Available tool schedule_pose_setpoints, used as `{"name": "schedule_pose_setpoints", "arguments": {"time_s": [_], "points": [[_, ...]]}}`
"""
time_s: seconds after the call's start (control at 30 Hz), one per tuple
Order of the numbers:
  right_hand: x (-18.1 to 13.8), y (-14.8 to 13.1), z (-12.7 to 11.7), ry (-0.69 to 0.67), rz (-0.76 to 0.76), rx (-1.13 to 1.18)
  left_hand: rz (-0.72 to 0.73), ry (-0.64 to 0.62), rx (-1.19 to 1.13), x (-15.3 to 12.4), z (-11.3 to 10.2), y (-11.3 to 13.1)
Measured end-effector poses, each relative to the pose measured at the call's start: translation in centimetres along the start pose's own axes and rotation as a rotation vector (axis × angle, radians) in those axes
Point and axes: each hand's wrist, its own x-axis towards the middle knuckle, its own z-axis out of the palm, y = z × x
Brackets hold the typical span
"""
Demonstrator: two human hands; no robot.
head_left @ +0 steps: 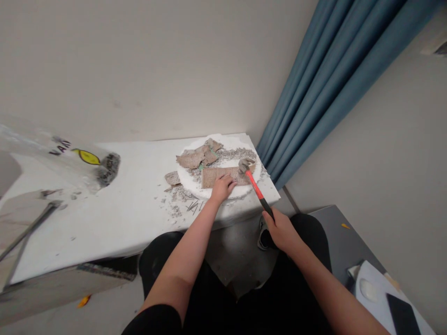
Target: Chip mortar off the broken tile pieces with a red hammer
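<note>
My right hand [280, 227] is closed around the black grip of a claw hammer [256, 184] with a red shaft. The hammer's dusty grey head lies over the right part of a flat, brown, rectangular piece [212, 176] with a dotted, mesh-like surface. On that piece's near edge rests my left hand [223, 186], its fingers stretched over the surface. Beneath is a round white slab [188, 183]. Torn brown pieces [198, 156] and grey crumbled rubble [237, 153] cover its far side.
A white table [132, 195] stands against the wall. Several nails [193, 206] and grey crumbs lie near its front edge. To the left are a clear plastic bag [84, 163] with grey rubble and a dark metal bar [33, 228]. Blue curtains [324, 79] hang at right.
</note>
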Motion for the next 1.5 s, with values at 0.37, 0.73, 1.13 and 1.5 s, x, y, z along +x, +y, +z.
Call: {"name": "schedule_pose_setpoints", "arguments": {"time_s": [0.37, 0.73, 1.13, 1.5], "points": [[0.2, -0.4, 0.1, -0.005, -0.015, -0.018, 0.014, 0.009, 0.001, 0.0, 0.0, -0.1], [0.2, -1.4, 0.6, -0.056, 0.027, -0.025, 0.023, -0.005, 0.015, -0.2, -0.1, 0.0], [0.2, -1.1, 0.4, -0.032, 0.064, 0.011, 0.046, 0.008, 0.012, -0.2, 0.3, -0.3], [0.3, -1.2, 0.8, -0.024, 0.063, 0.006, 0.028, 0.012, 0.023, -0.2, 0.2, -0.3]]}}
